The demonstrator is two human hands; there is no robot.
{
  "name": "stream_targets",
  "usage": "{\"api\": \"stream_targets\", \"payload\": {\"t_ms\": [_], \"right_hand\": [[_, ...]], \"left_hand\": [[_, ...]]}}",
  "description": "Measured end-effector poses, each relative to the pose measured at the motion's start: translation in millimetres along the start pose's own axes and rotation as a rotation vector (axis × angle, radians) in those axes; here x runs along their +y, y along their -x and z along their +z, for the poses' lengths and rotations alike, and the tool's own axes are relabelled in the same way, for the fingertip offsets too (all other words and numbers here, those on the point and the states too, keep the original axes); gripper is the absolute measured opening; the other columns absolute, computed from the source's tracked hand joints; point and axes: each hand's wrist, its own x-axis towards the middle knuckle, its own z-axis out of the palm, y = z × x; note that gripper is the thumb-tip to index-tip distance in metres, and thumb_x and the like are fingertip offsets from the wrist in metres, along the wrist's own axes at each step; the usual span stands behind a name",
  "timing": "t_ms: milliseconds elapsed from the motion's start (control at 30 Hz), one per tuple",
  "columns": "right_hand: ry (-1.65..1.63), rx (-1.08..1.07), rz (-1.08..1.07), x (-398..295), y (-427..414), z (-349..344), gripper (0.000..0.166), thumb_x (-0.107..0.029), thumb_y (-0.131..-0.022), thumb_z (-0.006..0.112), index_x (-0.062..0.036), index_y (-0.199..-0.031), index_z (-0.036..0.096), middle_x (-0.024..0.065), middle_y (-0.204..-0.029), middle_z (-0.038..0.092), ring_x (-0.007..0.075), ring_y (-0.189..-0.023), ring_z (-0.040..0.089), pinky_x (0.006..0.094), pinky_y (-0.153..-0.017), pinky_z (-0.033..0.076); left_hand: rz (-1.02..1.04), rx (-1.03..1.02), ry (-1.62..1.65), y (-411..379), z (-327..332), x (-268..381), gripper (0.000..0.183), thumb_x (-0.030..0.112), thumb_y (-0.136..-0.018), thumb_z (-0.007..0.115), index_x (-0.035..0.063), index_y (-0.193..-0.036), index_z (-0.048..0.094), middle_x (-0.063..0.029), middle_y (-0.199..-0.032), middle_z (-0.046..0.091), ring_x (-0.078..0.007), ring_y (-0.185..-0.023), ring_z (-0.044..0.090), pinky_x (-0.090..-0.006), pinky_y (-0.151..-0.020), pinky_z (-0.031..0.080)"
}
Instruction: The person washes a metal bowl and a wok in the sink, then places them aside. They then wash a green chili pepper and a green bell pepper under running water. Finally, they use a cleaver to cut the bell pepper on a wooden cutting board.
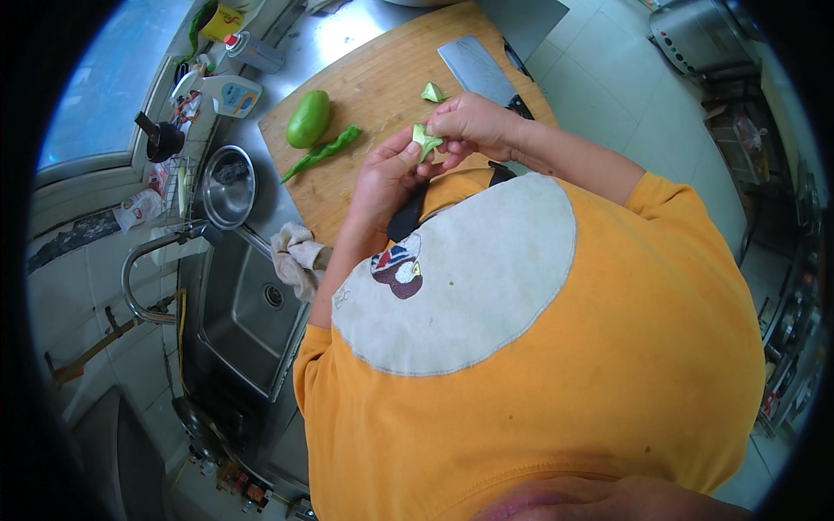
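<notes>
My left hand (384, 170) pinches a star-shaped green vegetable piece (427, 141) between thumb and fingers, just above the near edge of the wooden cutting board (378, 71). From the other side, the fingertips of my right hand (474, 127) grip the same piece and hide part of it. A second pale green piece (432, 92) lies on the board beyond my right hand. Near it rests a cleaver (474, 65), its black handle partly behind my right wrist. Left of my hands are a smooth green eggplant-like vegetable (309, 119) and a wrinkled long green pepper (321, 154).
A steel sink (247, 325) with a curved faucet (130, 280) lies left. Between sink and board are a crumpled cloth (296, 257) and a metal bowl (229, 185). A spray bottle (234, 96) and a can (255, 52) line the window side. A steel cooker (704, 36) stands far right.
</notes>
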Motion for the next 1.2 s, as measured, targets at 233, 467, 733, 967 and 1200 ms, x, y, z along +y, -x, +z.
{"api": "stream_targets", "payload": {"t_ms": [233,467,733,967,1200], "right_hand": [[-0.041,-0.029,-0.012,6,-13,-6,0.020,-0.022,-0.087,0.057,-0.0022,-0.081,0.060,0.0012,-0.068,0.057,0.0059,-0.054,0.053,0.0235,-0.056,0.054],[0.164,-0.072,-0.233,11,-20,-5,0.022,-0.028,-0.086,0.066,-0.0055,-0.084,0.063,0.0003,-0.073,0.061,0.0061,-0.061,0.056,0.0203,-0.055,0.046],[0.098,-0.008,-0.216,2,-17,10,0.016,-0.014,-0.083,0.067,0.0008,-0.090,0.062,0.0059,-0.084,0.064,0.0120,-0.070,0.063,0.0234,-0.059,0.055],[0.031,-0.037,-0.209,-3,-28,16,0.013,-0.011,-0.083,0.065,0.0001,-0.090,0.062,0.0062,-0.083,0.065,0.0121,-0.073,0.064,0.0242,-0.062,0.055],[-0.130,-0.128,-0.132,-17,-26,12,0.020,-0.018,-0.088,0.060,0.0009,-0.091,0.062,0.0065,-0.079,0.064,0.0117,-0.063,0.062,0.0246,-0.062,0.055]], "left_hand": [[0.061,0.091,-0.156,-6,-3,-3,0.040,0.013,-0.093,0.048,-0.0038,-0.129,0.045,-0.0078,-0.102,0.059,-0.0114,-0.075,0.052,-0.0242,-0.071,0.045],[0.107,0.243,-0.271,-1,2,4,0.038,0.015,-0.092,0.051,-0.0008,-0.127,0.048,-0.0056,-0.096,0.061,-0.0111,-0.072,0.054,-0.0223,-0.063,0.044],[0.154,0.122,0.067,-11,-22,-10,0.036,0.014,-0.095,0.047,0.0003,-0.127,0.045,-0.0036,-0.091,0.056,-0.0108,-0.072,0.052,-0.0234,-0.064,0.045],[0.255,0.016,0.250,-12,-35,-13,0.037,0.015,-0.094,0.047,0.0008,-0.128,0.043,-0.0030,-0.093,0.056,-0.0105,-0.074,0.049,-0.0240,-0.068,0.044],[0.281,0.070,0.094,-10,-34,-5,0.039,0.016,-0.095,0.047,0.0023,-0.131,0.043,-0.0023,-0.097,0.057,-0.0100,-0.076,0.052,-0.0240,-0.070,0.046]]}}
